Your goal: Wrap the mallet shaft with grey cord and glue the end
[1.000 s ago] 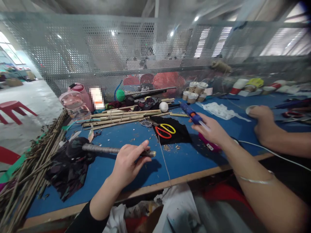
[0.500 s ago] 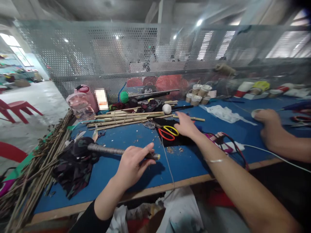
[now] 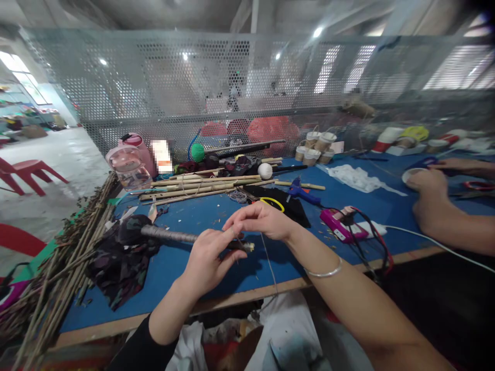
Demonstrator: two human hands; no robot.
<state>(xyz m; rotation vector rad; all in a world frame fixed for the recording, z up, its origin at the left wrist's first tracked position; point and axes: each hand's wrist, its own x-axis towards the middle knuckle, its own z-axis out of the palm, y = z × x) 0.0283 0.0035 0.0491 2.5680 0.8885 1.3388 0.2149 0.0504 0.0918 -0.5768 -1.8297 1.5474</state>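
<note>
My left hand is closed round a stick wrapped in grey-brown cord, near its bare end. At the stick's other end a dark camouflage cloth lies bunched on the table. My right hand meets the left one over the stick, its fingers pressed together at the left fingertips. What it pinches, if anything, is too small to make out. A thin cord runs from beneath it over the table edge. Scissors with a yellow handle loop lie just behind it, partly hidden. A blue glue gun rests on black cloth.
Bundled sticks lie across the back, beside a white ball. Twigs line the left edge. A purple power strip with cables sits to the right. A co-worker's hand holds a round roll at far right.
My right hand has come back from the glue gun on the black cloth to my left hand, covering part of the scissors. The left hand keeps its hold on the wrapped stick.
</note>
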